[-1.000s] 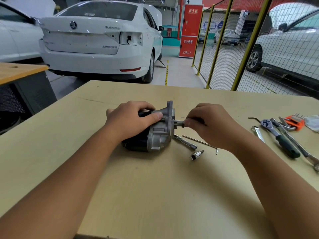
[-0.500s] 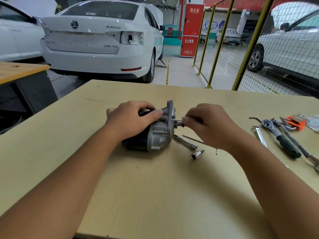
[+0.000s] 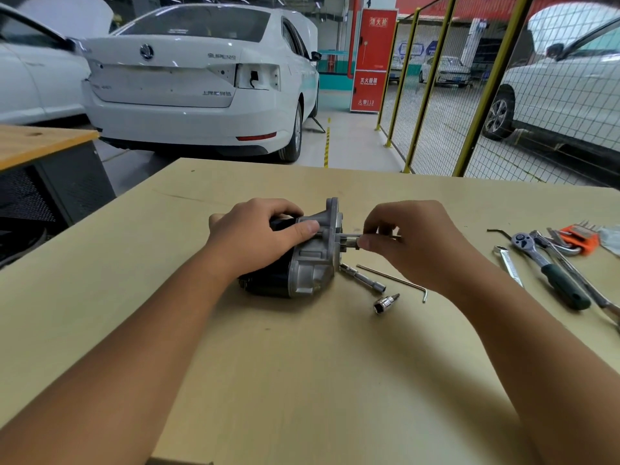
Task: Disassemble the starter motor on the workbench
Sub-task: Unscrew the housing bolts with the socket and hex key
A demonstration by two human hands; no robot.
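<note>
The starter motor [image 3: 303, 260] lay on its side mid-counter [image 3: 302, 380], well back from the near edge, with broad bare wood in front and to the left. To its right sat a socket extension [image 3: 364, 279], a loose socket [image 3: 385, 303] and a hex key [image 3: 396, 280], with a ratchet [image 3: 550, 268] and wrenches [image 3: 508, 263] near the right edge. The left hand [image 3: 256, 238] gripped the motor's body, while the right hand [image 3: 407, 241] pinched a thin tool [image 3: 355, 234] at the silver end flange.
</note>
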